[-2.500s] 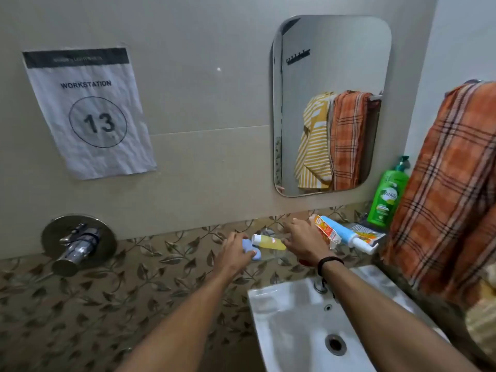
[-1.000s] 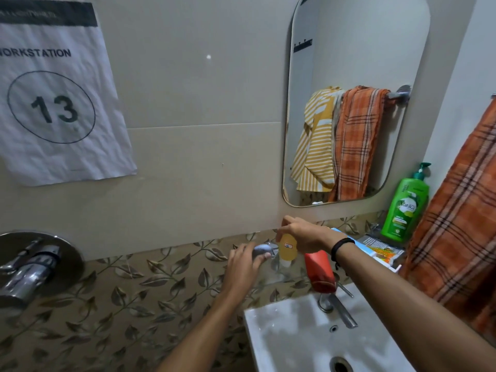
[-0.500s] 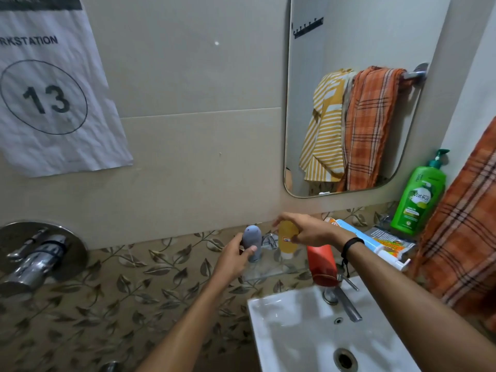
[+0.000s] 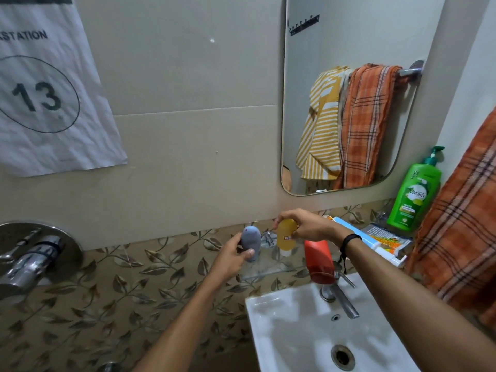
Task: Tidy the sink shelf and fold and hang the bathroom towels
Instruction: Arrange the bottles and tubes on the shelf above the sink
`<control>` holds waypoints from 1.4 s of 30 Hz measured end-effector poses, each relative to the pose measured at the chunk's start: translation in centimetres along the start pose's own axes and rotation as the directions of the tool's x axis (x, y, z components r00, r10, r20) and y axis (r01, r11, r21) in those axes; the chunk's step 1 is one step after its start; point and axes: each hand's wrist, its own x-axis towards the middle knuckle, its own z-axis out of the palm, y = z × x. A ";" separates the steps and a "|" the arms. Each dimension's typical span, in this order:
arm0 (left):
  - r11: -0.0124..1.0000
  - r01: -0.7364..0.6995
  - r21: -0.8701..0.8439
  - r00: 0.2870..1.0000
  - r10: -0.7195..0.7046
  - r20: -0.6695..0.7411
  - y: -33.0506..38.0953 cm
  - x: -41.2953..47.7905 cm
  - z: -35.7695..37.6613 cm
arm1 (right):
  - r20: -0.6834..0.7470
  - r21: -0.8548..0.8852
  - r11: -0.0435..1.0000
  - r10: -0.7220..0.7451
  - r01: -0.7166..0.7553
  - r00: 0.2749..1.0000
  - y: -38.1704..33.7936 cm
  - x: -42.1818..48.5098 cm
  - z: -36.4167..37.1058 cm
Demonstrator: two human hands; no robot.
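Observation: your left hand (image 4: 233, 255) is wrapped round the small grey rounded plastic bottle (image 4: 251, 240), fingers behind and thumb across its front. Your right hand (image 4: 308, 227) comes from above and its curled fingertips pinch the top of the small yellow translucent bottle (image 4: 286, 233), which points its white cap downward. Both bottles sit at the left end of the clear glass shelf (image 4: 268, 272), just beside each other. Whether either base is bearing on the glass cannot be told.

Also on the shelf:
- The red plastic bottle (image 4: 319, 261) stands on its cap directly under your right wrist.
- The blue and white toothpaste tube (image 4: 357, 233) and a flat printed packet (image 4: 386, 238) lie further right.
- The green pump bottle (image 4: 414, 194) stands at the far right.

Recommendation for this step:
- Seat each bottle flat and well back from the front edge, since glass gives little grip.
- The cap-down yellow bottle has a narrow footing. Steady it and test it before letting go.
- Release one hand at a time.
- Lift your right wrist straight up, so it does not clip the red bottle into the white ceramic sink (image 4: 292, 334).

Outstanding: the orange checked towel (image 4: 461, 224) hangs bunched at the right, not yet folded.
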 end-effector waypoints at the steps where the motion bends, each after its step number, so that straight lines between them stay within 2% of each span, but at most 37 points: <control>1: 1.000 0.001 0.001 1.000 -0.001 0.001 0.0 0.0 0.0 | -0.003 0.014 1.000 0.002 -0.002 1.000 0.0 0.0 0.0; 15: 0.999 0.045 0.013 0.998 -0.045 -0.049 0.3 -0.8 0.6 | -0.008 0.141 0.990 0.025 -0.024 1.000 0.1 -0.4 0.7; 26: 0.998 0.066 -0.002 0.995 -0.066 -0.072 0.8 -0.6 1.9 | -0.022 0.086 0.995 0.047 -0.045 0.999 0.7 -0.7 0.4; 30: 0.998 0.056 -0.034 0.993 -0.059 -0.098 1.1 -0.8 1.7 | -0.084 0.181 0.982 0.062 -0.046 0.995 1.1 -1.5 0.1; 33: 1.000 -0.019 -0.018 0.964 0.014 -0.264 2.1 -1.3 1.6 | -0.328 0.211 0.976 0.129 -0.061 0.936 1.1 -3.4 -0.1; 35: 0.994 -0.105 0.042 0.904 0.113 -0.412 3.1 -1.8 1.8 | -0.478 0.151 0.978 0.197 -0.141 0.856 1.4 -5.6 0.7; 36: 0.982 -0.161 0.096 0.861 0.188 -0.474 3.7 -2.1 1.9 | -0.503 0.124 0.977 0.215 -0.176 0.837 1.6 -6.8 1.5; 39: 0.897 -0.337 0.286 0.723 0.441 -0.532 5.5 -2.5 2.6 | -0.389 0.013 0.970 0.228 -0.243 0.892 1.6 -10.1 4.9; 41: 0.851 -0.417 0.319 0.695 0.525 -0.491 6.2 -2.5 3.7 | -0.318 -0.091 0.963 0.214 -0.254 0.924 1.6 -11.3 7.7; 42: 0.839 -0.443 0.316 0.699 0.543 -0.465 6.4 -2.4 4.3 | -0.333 -0.137 0.957 0.198 -0.255 0.922 1.8 -11.5 9.0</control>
